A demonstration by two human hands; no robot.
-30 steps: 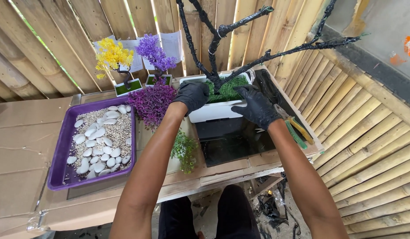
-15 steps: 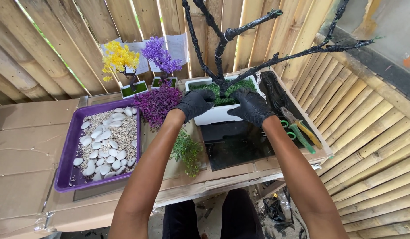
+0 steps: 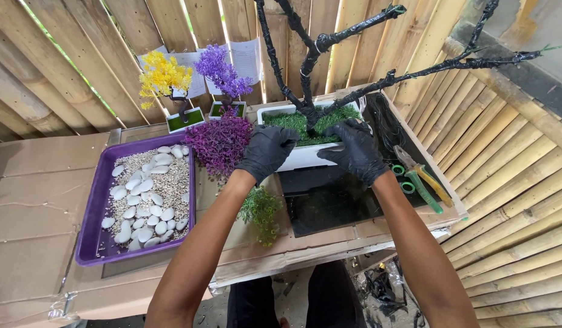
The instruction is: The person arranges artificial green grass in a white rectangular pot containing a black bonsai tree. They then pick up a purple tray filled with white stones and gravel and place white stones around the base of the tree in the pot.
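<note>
Both my hands wear black gloves. My left hand grips the left front edge of a white rectangular planter. On the planter's right front rim rests my right hand, fingers curled over the green moss inside. A bare tree of black-wrapped branches rises from the moss and spreads up and right. A clump of purple artificial foliage lies just left of my left hand, and a green sprig lies under my left forearm.
A purple tray of gravel and white pebbles sits at left. Small yellow and purple model trees stand at the back. Scissors and pliers lie at right on a dark sheet. Bamboo fencing surrounds the cardboard-covered table.
My view has tilted slightly, shifting the scene. Both hands stay on the planter's front, with the right hand now curled more over the rim.
</note>
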